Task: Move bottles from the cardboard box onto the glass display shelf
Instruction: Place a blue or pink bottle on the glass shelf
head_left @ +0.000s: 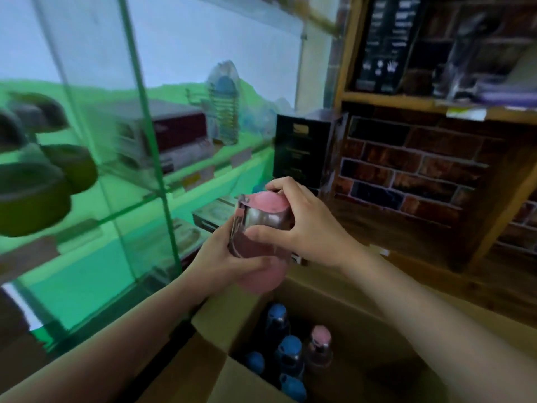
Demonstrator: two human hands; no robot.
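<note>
A pink-capped bottle (pixel 263 225) hangs in mid-air above the open cardboard box (pixel 220 324), held in both hands. My left hand (pixel 229 257) grips its lower body from the left and below. Over the cap end my right hand (pixel 302 225) curls, thumb on the near side. Inside the box stand several blue-capped bottles (pixel 289 349) and one pink-capped bottle (pixel 321 344). The glass display shelf (pixel 203 181) runs along the left, behind green-edged glass panes. On its upper level stands a blue-capped bottle (pixel 223 112) in clear wrapping.
Round dark bowls (pixel 32 196) sit on the shelf at far left. Boxed goods (pixel 171 141) and small price tags line the glass levels. A black carton (pixel 302 146) stands by the brick-patterned wall (pixel 406 175). A wooden rack (pixel 436 103) rises at the right.
</note>
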